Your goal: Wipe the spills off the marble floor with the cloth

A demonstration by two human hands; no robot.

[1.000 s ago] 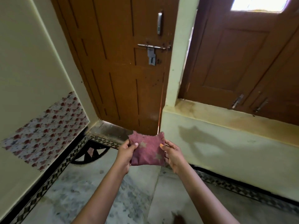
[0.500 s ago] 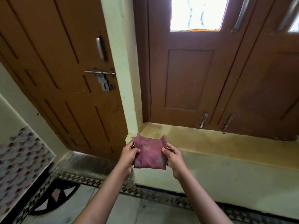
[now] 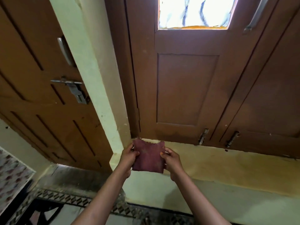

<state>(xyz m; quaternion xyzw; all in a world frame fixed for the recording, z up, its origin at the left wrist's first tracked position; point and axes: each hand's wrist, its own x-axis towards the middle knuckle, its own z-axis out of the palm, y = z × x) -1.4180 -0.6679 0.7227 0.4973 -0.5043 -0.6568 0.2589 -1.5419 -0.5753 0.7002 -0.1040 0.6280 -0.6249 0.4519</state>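
A folded maroon cloth [image 3: 148, 157] with a faint pale pattern is held up in front of me, over the corner of a low yellowish ledge. My left hand [image 3: 129, 157] pinches its left edge and my right hand [image 3: 172, 160] pinches its right edge. Both forearms reach up from the bottom of the view. Only a thin strip of the marble floor [image 3: 113, 220] shows at the bottom edge, and no spill is visible on it.
A brown door [image 3: 40, 111] with a metal latch [image 3: 76, 91] is on the left. A pale pillar [image 3: 97, 78] separates it from brown window shutters [image 3: 211, 86] above the ledge [image 3: 227, 166]. A patterned black border [image 3: 68, 198] edges the floor. Patterned paper [image 3: 11, 176] covers the left wall.
The view has tilted upward and to the right, so most of the floor has left the frame. Both hands have kept hold of the cloth and lifted it toward the ledge.
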